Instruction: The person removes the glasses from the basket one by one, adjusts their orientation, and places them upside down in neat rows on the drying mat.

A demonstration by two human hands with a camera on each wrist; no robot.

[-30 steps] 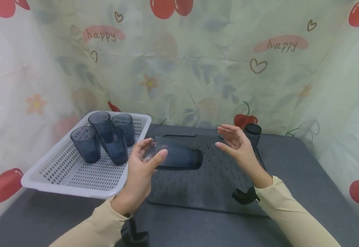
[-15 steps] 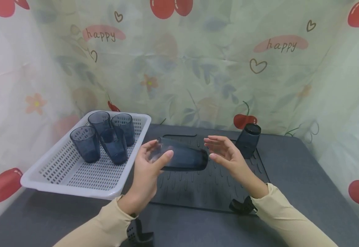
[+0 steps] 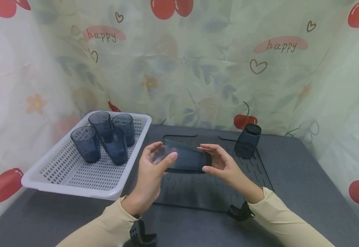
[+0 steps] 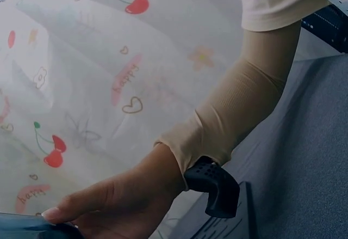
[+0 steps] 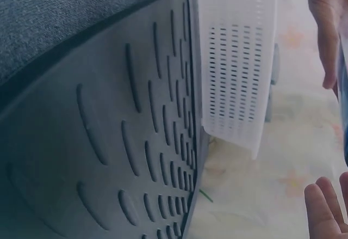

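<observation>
Level in the air over the black ridged mat (image 3: 194, 195) is a smoky blue drinking glass (image 3: 185, 159), its mouth to the left and its base to the right. The left hand (image 3: 151, 171) grips the mouth end, thumb on the near side. Around the base end curls the right hand (image 3: 224, 164), its thumb in front and fingers behind. From the left wrist view, the right hand (image 4: 125, 201) has its thumb at the glass (image 4: 24, 225), which is mostly cut off by the frame. Another tumbler (image 3: 248, 141) stands upside down at the mat's far right.
A white perforated basket (image 3: 52, 187) at the left holds several more blue glasses (image 3: 86, 144), mouths up. It also shows beside the mat in the right wrist view. A printed curtain (image 3: 179, 75) closes off the back and sides of the grey table (image 3: 74, 219).
The left hand has carried the glass slightly right and nearer. The right hand has come left from near the upturned tumbler and now holds the base end of the glass.
</observation>
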